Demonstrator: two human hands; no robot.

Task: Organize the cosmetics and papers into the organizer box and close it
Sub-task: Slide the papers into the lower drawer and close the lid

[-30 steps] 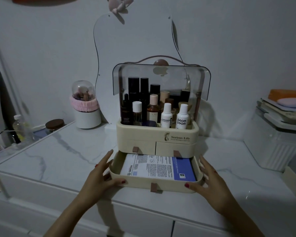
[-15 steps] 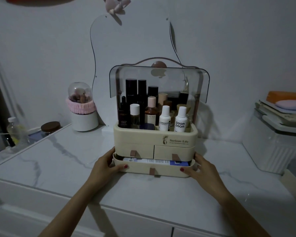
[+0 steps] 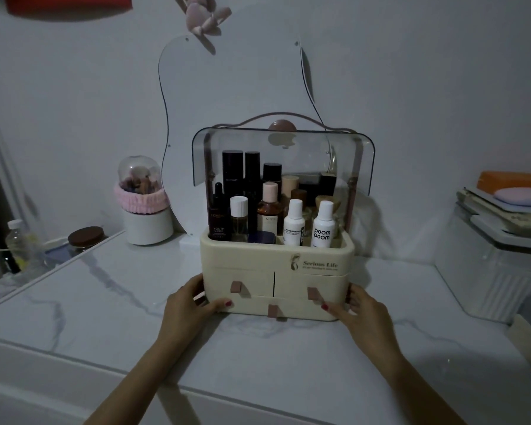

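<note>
A cream organizer box point(image 3: 316, 265) stands on the marble tabletop point(image 3: 111, 302) near the wall. Several cosmetic bottles point(image 3: 295, 222) fill its top tray. Its smoky transparent lid point(image 3: 288, 154) is swung up and open. The wide bottom drawer point(image 3: 292, 311) sits pushed flush into the box, so the papers inside are hidden. My left hand point(image 3: 190, 302) presses on the drawer's left front corner. My right hand point(image 3: 362, 311) presses on its right front corner. Both thumbs rest on the drawer face.
A white pot with a pink band and clear dome point(image 3: 144, 207) stands left of the box. A brown-lidded jar point(image 3: 85, 237) and a small bottle point(image 3: 17, 240) sit far left. A clear container point(image 3: 500, 259) with stacked items fills the right side. A mirror point(image 3: 227, 87) hangs behind.
The bottom drawer, wide open with papers showing a second ago, has slid fully shut. Both hands moved forward with it toward the box.
</note>
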